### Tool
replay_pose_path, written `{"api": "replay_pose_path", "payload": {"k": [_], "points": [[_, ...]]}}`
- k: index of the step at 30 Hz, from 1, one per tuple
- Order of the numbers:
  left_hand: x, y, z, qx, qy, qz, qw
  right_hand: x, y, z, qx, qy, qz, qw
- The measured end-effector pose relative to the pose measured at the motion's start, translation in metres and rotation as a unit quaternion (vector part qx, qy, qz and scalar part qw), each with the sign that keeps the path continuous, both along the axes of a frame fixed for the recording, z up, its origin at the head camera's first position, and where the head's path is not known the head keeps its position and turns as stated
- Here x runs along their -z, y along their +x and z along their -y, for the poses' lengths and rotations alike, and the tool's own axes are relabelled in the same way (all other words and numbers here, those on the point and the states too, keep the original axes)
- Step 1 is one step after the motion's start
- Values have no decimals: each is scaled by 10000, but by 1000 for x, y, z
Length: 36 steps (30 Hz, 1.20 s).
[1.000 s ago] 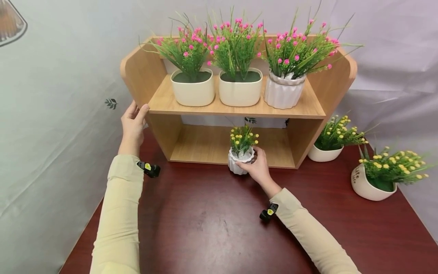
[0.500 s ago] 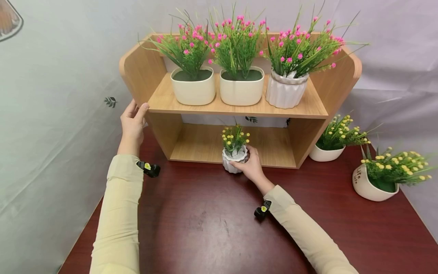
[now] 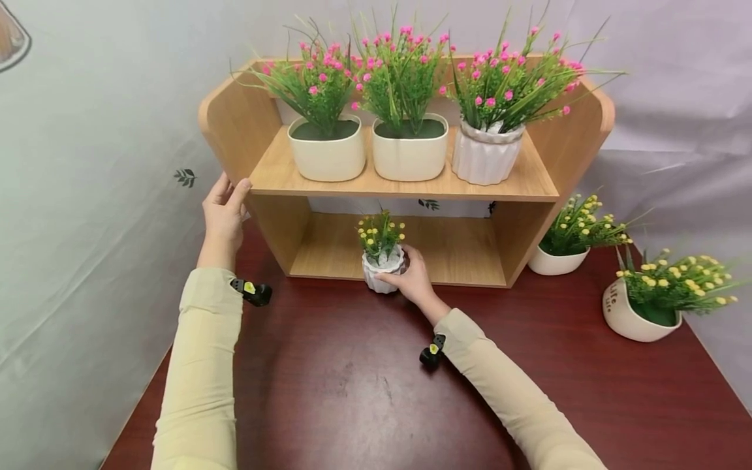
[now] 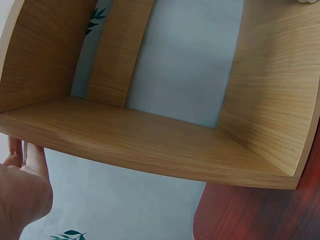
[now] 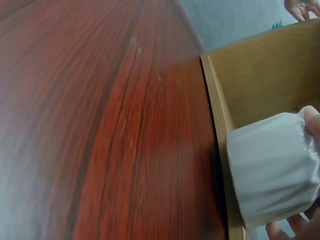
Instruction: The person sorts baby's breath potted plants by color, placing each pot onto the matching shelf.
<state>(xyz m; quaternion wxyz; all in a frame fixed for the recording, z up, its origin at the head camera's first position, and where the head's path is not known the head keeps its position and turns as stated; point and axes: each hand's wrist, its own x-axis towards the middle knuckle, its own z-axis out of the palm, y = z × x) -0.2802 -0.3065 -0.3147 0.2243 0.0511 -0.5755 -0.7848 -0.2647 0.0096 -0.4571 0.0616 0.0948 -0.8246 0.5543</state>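
In the head view my right hand [image 3: 414,277] grips a small fluted white flower pot [image 3: 378,277] with yellow flowers, thumb toward the front and fingers at its right side. The pot is upright at the front of the lower shelf board [image 3: 452,251]; whether it touches the board cannot be told. The right wrist view shows the white pot [image 5: 275,167] close to the board's front edge, with fingertips around it. My left hand [image 3: 224,212] touches the outer left side of the wooden shelf unit [image 3: 267,225]; in the left wrist view its fingertips are hidden behind the panel.
On the upper board stand two smooth cream pots [image 3: 328,156] [image 3: 409,155] and a larger fluted white pot [image 3: 487,156], all with pink flowers. Right of the shelf, two cream pots [image 3: 558,263] [image 3: 640,316] with yellow flowers stand on the dark red table [image 3: 364,391].
My right hand has moved left along the lower board's front with the small flower pot. The left hand stays at the shelf's side.
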Motion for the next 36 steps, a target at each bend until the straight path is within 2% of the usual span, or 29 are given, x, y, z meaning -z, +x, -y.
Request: {"api": "replay_pose_path", "payload": {"k": [11,19,27,36], "points": [[0,2,-2,7,110,72,9999,0,-5,20,-129,-158,45,9998],[1,0,-2,1,128,-25,9999,-3,-5,41,-230,84,236,9994],[6,-1,-4,28,58,-5,10000,-2,1,54,-583,763,25,9954],[1,0,-1,-4,223,-70,9997,-4,-6,67,-541,725,-68,9959]]}}
